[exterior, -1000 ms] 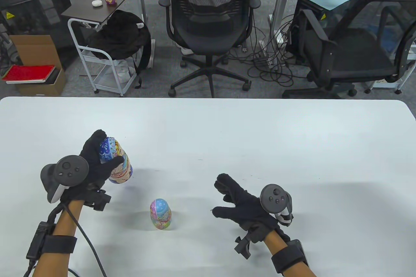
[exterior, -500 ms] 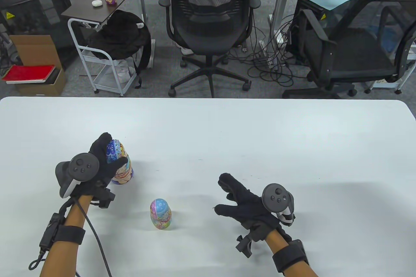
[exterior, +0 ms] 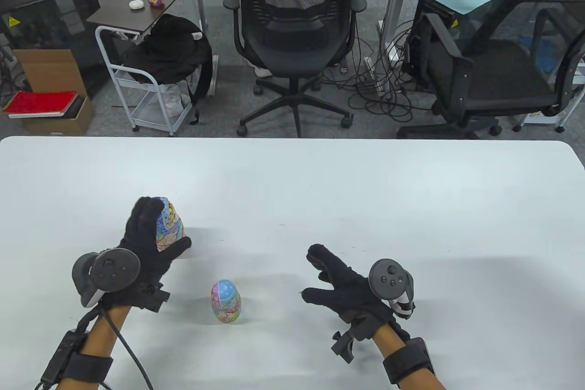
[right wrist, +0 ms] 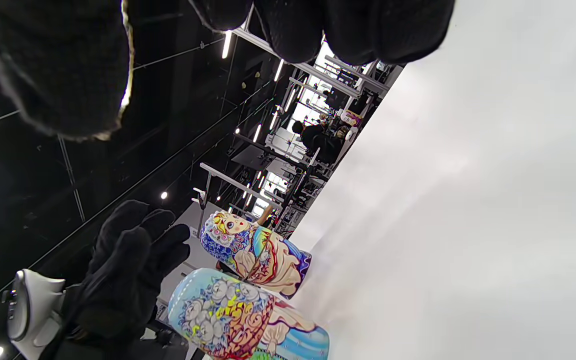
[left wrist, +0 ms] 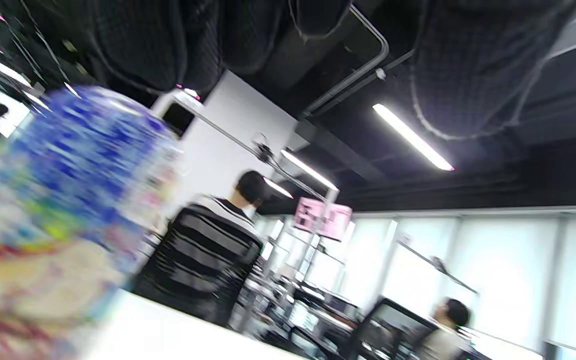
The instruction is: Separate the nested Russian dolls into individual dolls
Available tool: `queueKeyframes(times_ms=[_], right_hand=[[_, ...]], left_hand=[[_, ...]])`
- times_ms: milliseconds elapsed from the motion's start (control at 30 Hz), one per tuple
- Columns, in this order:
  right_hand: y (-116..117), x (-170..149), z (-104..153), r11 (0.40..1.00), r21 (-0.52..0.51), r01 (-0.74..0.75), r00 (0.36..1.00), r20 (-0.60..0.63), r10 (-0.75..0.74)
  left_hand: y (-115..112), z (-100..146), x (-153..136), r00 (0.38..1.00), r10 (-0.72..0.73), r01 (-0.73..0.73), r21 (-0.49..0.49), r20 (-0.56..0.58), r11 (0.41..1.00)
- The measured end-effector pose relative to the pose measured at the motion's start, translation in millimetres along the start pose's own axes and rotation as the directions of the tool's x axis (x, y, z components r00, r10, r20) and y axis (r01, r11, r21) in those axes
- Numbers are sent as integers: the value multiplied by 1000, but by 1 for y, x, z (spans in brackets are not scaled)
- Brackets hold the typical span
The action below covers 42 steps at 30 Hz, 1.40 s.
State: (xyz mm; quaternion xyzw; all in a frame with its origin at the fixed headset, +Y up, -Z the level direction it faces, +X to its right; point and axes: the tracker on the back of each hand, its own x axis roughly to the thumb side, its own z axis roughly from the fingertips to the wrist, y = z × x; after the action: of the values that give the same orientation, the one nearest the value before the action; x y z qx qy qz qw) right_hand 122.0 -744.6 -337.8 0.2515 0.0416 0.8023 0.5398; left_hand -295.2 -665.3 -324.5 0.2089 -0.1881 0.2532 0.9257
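The larger painted doll point(exterior: 170, 224) stands upright on the white table point(exterior: 411, 207) at the left. My left hand point(exterior: 157, 237) is open just beside it, fingers spread and off the doll, as the right wrist view point(right wrist: 128, 270) shows. The doll is blurred and close in the left wrist view point(left wrist: 68, 200). The smaller doll point(exterior: 226, 302) stands alone near the front centre. Both dolls show in the right wrist view, the larger point(right wrist: 255, 255) behind the smaller point(right wrist: 238, 315). My right hand point(exterior: 315, 273) is open and empty to the right of the smaller doll.
Office chairs point(exterior: 297, 33) and a small cart point(exterior: 151, 88) stand on the floor beyond the table's far edge point(exterior: 292, 138).
My left hand set the larger doll down, let go of it and opened, drawing back a little toward me. The right hand and the smaller doll have hardly moved.
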Motion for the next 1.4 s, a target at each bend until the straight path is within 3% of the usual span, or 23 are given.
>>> queueKeyframes(times_ms=[100,167,267,367,500,700,767,900,1033,1233,1400], right_hand=[[0,3,0,1000,-1,-9,1000,9,9],[0,4,1,1000,-2,-13,1000,12,13],[1,4,1,1000,3,-20,1000,15,20],[1,5,1,999,7,-32,999,18,32],[3,5,0,1000,16,-26,999,21,26],[12,5,-1,998,48,-45,999,22,44],[15,5,-1,997,58,-50,999,25,48],[19,7,0,994,77,-74,997,36,72],[25,9,0,991,97,-87,996,45,83],[37,13,1,983,148,-112,993,61,104],[47,18,2,976,179,-125,990,79,113]], left_hand=[[-21,7,23,998,49,-41,-179,36,983],[-43,10,36,997,13,11,-328,72,945],[-68,14,49,987,-89,137,-409,134,902],[-81,15,55,984,-114,167,-461,141,872],[-87,15,61,982,-125,174,-431,139,886],[-87,16,73,891,-378,448,-352,252,822],[-88,16,76,882,-389,463,-343,265,817],[-87,14,78,917,-329,393,-370,225,842],[-80,10,90,929,-295,357,-338,222,871],[-61,-4,120,947,-216,277,-259,238,925],[-58,-9,146,948,-165,233,-240,272,943]])
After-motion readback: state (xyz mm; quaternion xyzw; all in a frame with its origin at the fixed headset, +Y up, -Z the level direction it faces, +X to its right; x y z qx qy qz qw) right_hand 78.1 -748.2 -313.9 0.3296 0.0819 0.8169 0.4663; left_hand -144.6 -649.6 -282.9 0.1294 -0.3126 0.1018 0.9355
